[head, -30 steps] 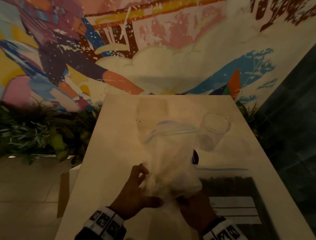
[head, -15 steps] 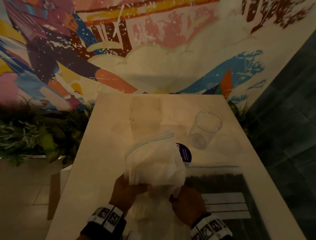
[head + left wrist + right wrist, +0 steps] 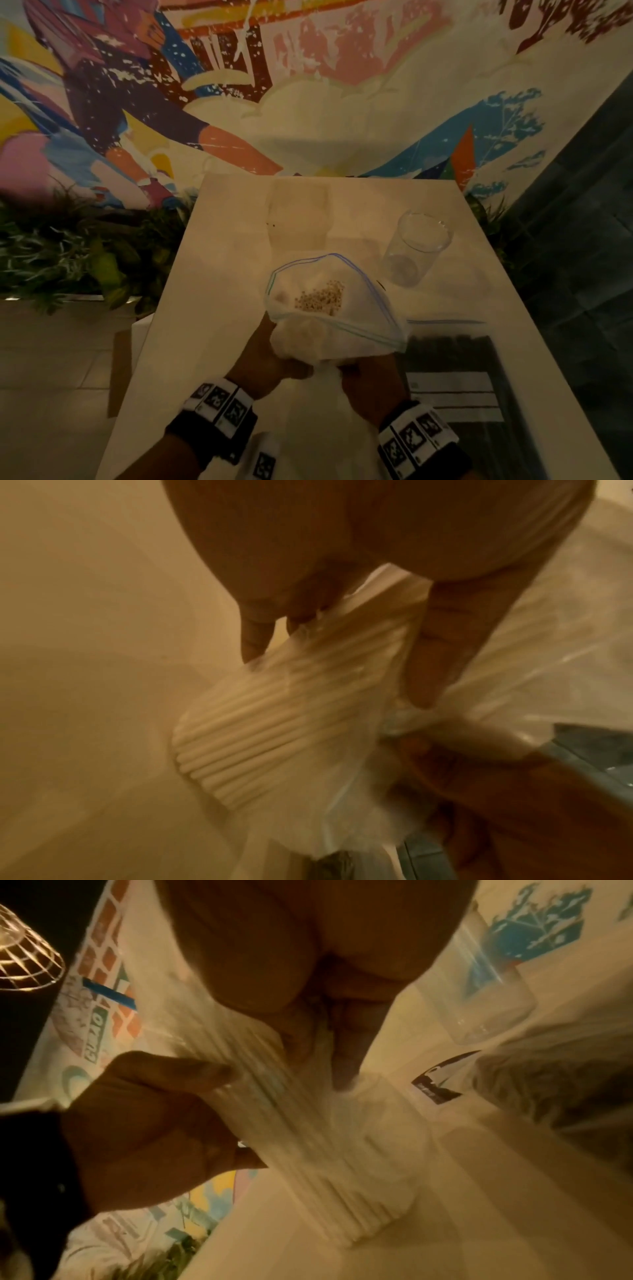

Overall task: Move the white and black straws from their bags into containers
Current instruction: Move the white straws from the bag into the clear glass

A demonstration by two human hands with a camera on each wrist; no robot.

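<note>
Mural-backed table (image 3: 212,308): bag (image 3: 363,301) mouth now gaping toward me, white straws (image 3: 320,298) exposed; left hand (image 3: 263,363), right hand (image 3: 371,387) pinching bag base; glass (image 3: 416,251) at two o'clock — I'd tip next.

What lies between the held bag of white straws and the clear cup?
In the head view, only bare table separates the bag of white straws from the clear cup.

Your left hand (image 3: 265,359) and right hand (image 3: 368,383) have their fingers tucked behind the bag of white straws (image 3: 329,308) in the head view. The bag of black straws (image 3: 455,359) is too dim for you to pick out single straws. Both wrist views are smeared by blur.
</note>
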